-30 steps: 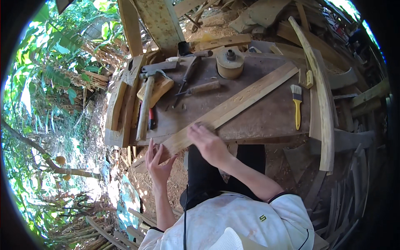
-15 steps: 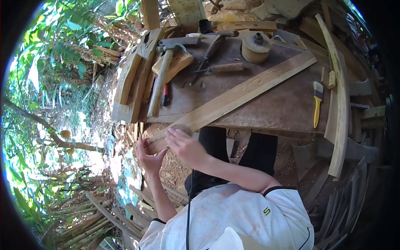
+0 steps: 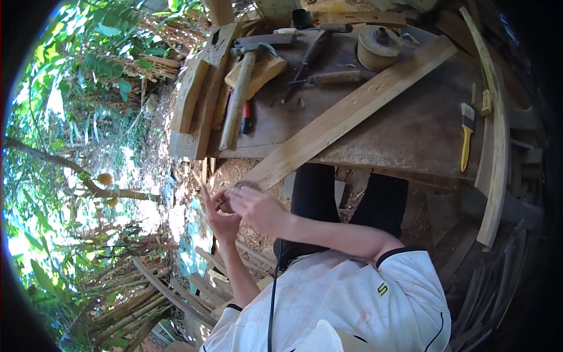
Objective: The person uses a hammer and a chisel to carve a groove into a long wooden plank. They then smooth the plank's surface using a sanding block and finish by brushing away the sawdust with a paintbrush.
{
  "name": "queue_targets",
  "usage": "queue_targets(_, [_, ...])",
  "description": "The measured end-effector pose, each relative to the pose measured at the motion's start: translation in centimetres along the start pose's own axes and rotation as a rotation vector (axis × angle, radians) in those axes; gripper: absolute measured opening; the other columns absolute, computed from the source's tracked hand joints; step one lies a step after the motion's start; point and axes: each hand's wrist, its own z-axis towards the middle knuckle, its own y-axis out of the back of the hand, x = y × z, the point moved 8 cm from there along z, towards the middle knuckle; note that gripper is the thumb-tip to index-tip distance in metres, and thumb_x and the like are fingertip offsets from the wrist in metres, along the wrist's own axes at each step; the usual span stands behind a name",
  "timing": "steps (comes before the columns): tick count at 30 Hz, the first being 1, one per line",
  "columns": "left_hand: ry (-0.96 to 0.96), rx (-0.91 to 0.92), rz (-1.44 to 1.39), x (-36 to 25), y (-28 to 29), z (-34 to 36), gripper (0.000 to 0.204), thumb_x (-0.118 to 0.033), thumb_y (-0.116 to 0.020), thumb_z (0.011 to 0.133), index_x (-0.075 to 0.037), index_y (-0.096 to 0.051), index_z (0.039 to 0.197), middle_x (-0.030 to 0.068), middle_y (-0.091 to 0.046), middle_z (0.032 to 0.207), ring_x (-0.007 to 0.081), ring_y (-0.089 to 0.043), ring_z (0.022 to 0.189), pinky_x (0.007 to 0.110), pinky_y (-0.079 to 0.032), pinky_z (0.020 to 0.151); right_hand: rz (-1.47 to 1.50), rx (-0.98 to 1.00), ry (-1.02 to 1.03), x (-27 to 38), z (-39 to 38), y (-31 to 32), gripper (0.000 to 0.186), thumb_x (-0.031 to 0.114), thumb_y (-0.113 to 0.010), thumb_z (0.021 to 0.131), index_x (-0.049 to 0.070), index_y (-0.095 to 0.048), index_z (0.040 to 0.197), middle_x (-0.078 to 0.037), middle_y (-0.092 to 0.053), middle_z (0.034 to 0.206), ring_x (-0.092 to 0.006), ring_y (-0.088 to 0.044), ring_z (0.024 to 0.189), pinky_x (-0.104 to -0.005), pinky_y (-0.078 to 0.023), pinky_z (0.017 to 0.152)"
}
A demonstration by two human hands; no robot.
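Head view: plank (image 3: 346,116) slants lengthwise up rightward, left hand (image 3: 223,220) spread, right hand (image 3: 256,206) of unclear grip.

Scene viewed from person's head through left fisheye camera, faced steeply down at close range; shirt (image 3: 334,293) framed at near edge, counter (image 3: 404,129) beyond, foliage (image 3: 102,64) at left.
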Motion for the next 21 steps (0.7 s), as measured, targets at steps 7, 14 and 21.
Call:
queue_targets(7, [-0.043,0.017,0.027,0.1,0.7,-0.3,0.130,-0.027,-0.104,0.056,-0.007,-0.035,0.164,0.0129,-0.074,0.122,0.0274,-0.070,0.111,0.042,-0.055,0.100,-0.237,-0.151,-0.181,-6.0,-1.5,6.5,0.047,0.011,-0.060,0.090,-0.005,-0.063,0.134,-0.018,-0.063,0.143,-0.0302,-0.056,0.141,-0.0412,-0.041,0.122])
queue_targets(14, [-0.312,0.057,0.403,-4.6,0.5,0.5,0.096,-0.030,-0.102,0.054,-0.003,-0.066,0.139,0.0116,-0.071,0.116,0.0294,-0.068,0.106,0.042,-0.055,0.098,-0.149,-0.128,-0.154,-5.2,-1.2,4.9,0.046,0.013,-0.058,0.093,-0.004,-0.062,0.136,-0.018,-0.060,0.148,-0.0303,-0.053,0.144,-0.0417,-0.039,0.123])
queue_targets(21, [-0.134,0.135,0.167,-1.7,0.3,1.0,0.083,-0.029,-0.103,0.054,-0.004,-0.073,0.126,0.0087,-0.070,0.105,0.0258,-0.067,0.097,0.041,-0.057,0.090,-0.034,0.052,-0.380,-10.7,-2.2,10.0,0.044,0.005,-0.062,0.088,-0.002,-0.063,0.132,-0.017,-0.067,0.134,-0.0322,-0.062,0.129,-0.0419,-0.052,0.108])
